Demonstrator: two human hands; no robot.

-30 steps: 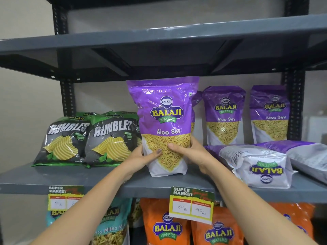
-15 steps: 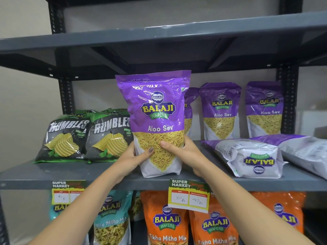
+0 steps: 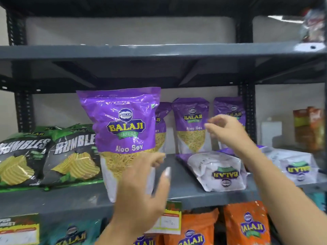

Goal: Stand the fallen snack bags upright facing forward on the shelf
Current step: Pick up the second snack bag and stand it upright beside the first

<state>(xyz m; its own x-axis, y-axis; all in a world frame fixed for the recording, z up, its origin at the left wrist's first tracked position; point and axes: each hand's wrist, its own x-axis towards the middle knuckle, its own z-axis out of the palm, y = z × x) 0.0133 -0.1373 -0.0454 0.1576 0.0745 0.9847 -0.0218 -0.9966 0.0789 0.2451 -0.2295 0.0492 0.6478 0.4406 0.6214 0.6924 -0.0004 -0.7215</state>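
A purple Aloo Sev bag [image 3: 123, 131] stands upright, label forward, near the front of the grey middle shelf [image 3: 185, 190]. My left hand [image 3: 141, 190] hovers just in front of its lower part, fingers spread, holding nothing. My right hand [image 3: 228, 129] is raised over a fallen purple-and-white bag [image 3: 217, 170] that lies flat with its logo upside down. A second fallen bag [image 3: 295, 167] lies further right. Upright Aloo Sev bags [image 3: 192, 124] stand at the back of the shelf; one is partly hidden by my right hand.
Two black-and-green Rumbles chip bags [image 3: 70, 154] lean at the shelf's left. Orange Balaji bags [image 3: 246, 225] and price tags [image 3: 169, 220] sit on and below the shelf edge. A dark upright post [image 3: 246, 112] stands at the back right. Another grey shelf [image 3: 159, 52] runs overhead.
Both hands let go of the upright Aloo Sev bag. My right hand rose and moved right, over the fallen bag. My left hand drew back with fingers spread. The view shifted closer.
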